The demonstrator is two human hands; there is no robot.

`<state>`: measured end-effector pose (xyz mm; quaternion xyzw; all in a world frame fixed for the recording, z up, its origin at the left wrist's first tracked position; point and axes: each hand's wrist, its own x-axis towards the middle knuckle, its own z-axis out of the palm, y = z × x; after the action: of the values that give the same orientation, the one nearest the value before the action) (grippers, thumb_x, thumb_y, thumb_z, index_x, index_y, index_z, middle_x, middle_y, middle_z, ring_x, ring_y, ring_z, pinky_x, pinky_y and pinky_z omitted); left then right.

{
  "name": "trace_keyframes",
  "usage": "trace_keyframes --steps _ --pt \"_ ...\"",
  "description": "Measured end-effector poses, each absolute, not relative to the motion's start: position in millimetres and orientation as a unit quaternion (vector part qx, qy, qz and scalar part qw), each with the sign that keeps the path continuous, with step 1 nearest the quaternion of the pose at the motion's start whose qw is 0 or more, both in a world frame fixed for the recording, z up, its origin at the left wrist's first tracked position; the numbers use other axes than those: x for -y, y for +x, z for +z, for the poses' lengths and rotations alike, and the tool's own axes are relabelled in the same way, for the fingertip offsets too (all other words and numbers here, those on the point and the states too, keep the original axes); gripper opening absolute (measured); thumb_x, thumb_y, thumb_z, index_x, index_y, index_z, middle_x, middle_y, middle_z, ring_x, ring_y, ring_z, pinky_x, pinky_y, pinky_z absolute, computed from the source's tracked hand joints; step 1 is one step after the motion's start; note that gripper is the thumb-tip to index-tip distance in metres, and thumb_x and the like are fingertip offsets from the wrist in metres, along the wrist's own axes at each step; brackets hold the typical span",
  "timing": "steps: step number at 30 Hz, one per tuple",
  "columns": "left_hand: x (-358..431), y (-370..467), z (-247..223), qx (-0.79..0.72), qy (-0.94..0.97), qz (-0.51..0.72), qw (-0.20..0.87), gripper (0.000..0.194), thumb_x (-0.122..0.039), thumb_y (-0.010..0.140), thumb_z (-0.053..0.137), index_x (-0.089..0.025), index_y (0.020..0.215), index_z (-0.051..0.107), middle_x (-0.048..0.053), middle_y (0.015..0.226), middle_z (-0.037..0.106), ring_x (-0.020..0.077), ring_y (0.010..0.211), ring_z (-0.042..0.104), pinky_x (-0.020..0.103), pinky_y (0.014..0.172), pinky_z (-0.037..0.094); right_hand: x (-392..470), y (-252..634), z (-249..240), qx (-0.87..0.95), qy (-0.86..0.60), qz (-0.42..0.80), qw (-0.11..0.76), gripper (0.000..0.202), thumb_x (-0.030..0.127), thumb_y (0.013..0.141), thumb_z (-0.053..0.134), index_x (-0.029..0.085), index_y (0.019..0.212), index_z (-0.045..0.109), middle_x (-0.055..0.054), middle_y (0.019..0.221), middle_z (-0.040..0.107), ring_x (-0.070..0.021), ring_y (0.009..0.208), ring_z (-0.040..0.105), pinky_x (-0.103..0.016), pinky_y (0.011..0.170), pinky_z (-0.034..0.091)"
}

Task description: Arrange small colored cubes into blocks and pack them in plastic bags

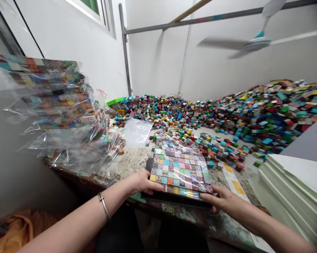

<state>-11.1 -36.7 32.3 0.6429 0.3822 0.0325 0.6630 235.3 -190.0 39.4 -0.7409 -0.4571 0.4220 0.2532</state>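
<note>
A flat block of small patterned cubes [180, 170], laid in rows inside a clear plastic bag, lies near the table's front edge. Under it shows the dark edge of a black tray or board [149, 163]. My left hand [142, 182] grips the near left corner, thumb on top of the cubes. At the near right corner, my right hand [220, 197] holds on the same way, its thumb along the front edge. The fingers beneath are partly hidden. The far end of the bag is loose and see-through over scattered cubes.
Bagged cube panels [60, 95] are stacked high on the left. A clear bag [137, 131] lies flat on the worn table [133, 160]. Loose coloured cubes [279, 112] are heaped at the back and right. Pale green trays [292, 186] stand at right, below a fan [257, 44].
</note>
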Motion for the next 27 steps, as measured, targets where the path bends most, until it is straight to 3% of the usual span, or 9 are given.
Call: trace_keyframes --steps 5,8,11,15,19,22,27 --pt "35 -10 36 -0.386 0.65 0.02 0.655 0.049 -0.037 0.052 0.076 -0.015 0.094 0.065 0.008 0.102 0.066 0.0217 0.094 0.059 0.027 0.07 0.049 192 236 33 0.453 -0.741 0.414 0.272 0.051 0.054 0.073 0.053 0.017 0.109 0.053 -0.004 0.088 0.062 -0.0148 0.064 0.056 -0.026 0.062 0.046" --pt "35 -9 39 -0.382 0.662 0.022 0.644 0.056 -0.036 0.053 0.075 -0.018 0.103 0.059 0.007 0.107 0.064 0.0216 0.095 0.059 0.027 0.068 0.05 192 234 30 0.434 -0.759 0.383 0.3 0.076 0.053 0.074 0.052 0.016 0.135 0.026 -0.006 0.095 0.062 -0.0155 0.062 0.057 -0.027 0.062 0.047" --pt "37 -8 44 -0.373 0.687 0.021 0.624 0.056 -0.038 0.055 0.072 -0.021 0.106 0.057 0.004 0.106 0.064 0.021 0.091 0.06 0.025 0.062 0.049 191 235 25 0.432 -0.775 0.354 0.294 0.086 0.052 0.073 0.049 0.014 0.141 0.012 -0.008 0.097 0.063 -0.0173 0.06 0.059 -0.029 0.061 0.049" --pt "42 -11 54 -0.381 0.737 0.012 0.559 0.039 -0.042 0.057 0.07 -0.02 0.088 0.064 0.001 0.077 0.067 0.0181 0.068 0.06 0.021 0.05 0.043 190 236 21 0.449 -0.776 0.338 0.288 0.087 0.052 0.072 0.047 0.008 0.14 0.016 -0.009 0.096 0.064 -0.0181 0.057 0.059 -0.032 0.062 0.05" --pt "45 -16 62 -0.392 0.771 -0.011 0.502 0.03 -0.047 0.056 0.068 -0.019 0.065 0.062 -0.003 0.048 0.054 0.0134 0.046 0.049 0.022 0.045 0.036 192 233 22 0.455 -0.774 0.337 0.284 0.086 0.055 0.067 0.048 0.012 0.138 0.027 -0.012 0.115 0.059 -0.0198 0.062 0.061 -0.033 0.061 0.051" --pt "46 -20 66 -0.39 0.782 -0.031 0.486 0.027 -0.045 0.057 0.067 -0.02 0.065 0.061 -0.003 0.05 0.054 0.0134 0.045 0.048 0.023 0.045 0.037 193 228 21 0.459 -0.771 0.337 0.286 0.087 0.056 0.064 0.05 0.012 0.137 0.03 -0.013 0.126 0.052 -0.0225 0.069 0.063 -0.033 0.06 0.052" --pt "47 -30 68 -0.383 0.784 -0.047 0.487 0.029 -0.045 0.06 0.066 -0.021 0.075 0.065 -0.001 0.062 0.062 0.0147 0.05 0.054 0.022 0.047 0.041 199 222 15 0.477 -0.76 0.328 0.295 0.086 0.055 0.064 0.051 0.01 0.135 0.033 -0.015 0.125 0.053 -0.03 0.086 0.063 -0.036 0.06 0.053"
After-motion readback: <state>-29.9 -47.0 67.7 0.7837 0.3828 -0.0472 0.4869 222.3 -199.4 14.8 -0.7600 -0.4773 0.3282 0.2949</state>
